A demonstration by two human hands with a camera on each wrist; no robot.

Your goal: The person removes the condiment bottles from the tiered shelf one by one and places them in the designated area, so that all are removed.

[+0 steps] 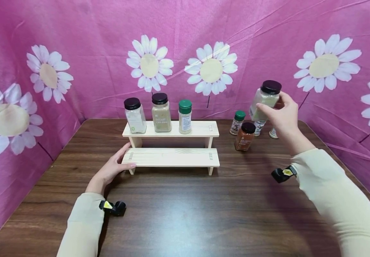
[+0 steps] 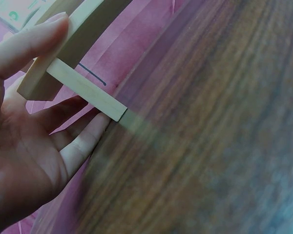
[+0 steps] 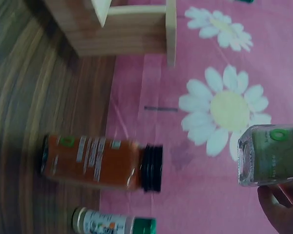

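Left hand (image 1: 114, 167) lies flat on the dark wood-grain worktop (image 1: 185, 214), fingers straight, thumb and fingertips touching the left end of the pale two-step wooden rack (image 1: 172, 157); nothing gripped. The left wrist view shows the thumb (image 2: 34, 41) pressed against the edge of the rack (image 2: 83, 87).

Top step of the rack, left to right: clear black-capped jar of white powder (image 1: 135, 115), black-capped jar of tan powder (image 1: 161, 112), green-capped shaker bottle (image 1: 185, 116). Lower step bare.

Right of the rack, on the worktop: small green-capped bottle (image 1: 237, 122), black-capped jar of orange-red spice (image 1: 244, 136) nearer, two more small containers partly hidden behind the raised hand.

Right hand (image 1: 283, 116) raised above that cluster, fingers curled round a clear square black-capped jar of pale greenish powder (image 1: 265, 100), held off the worktop and tilted slightly. The right wrist view shows that jar (image 3: 273, 156) in the fingers (image 3: 283, 209), with the orange-red jar (image 3: 100, 163) below.

Pink daisy-print cloth (image 1: 75, 43) behind and to the sides.
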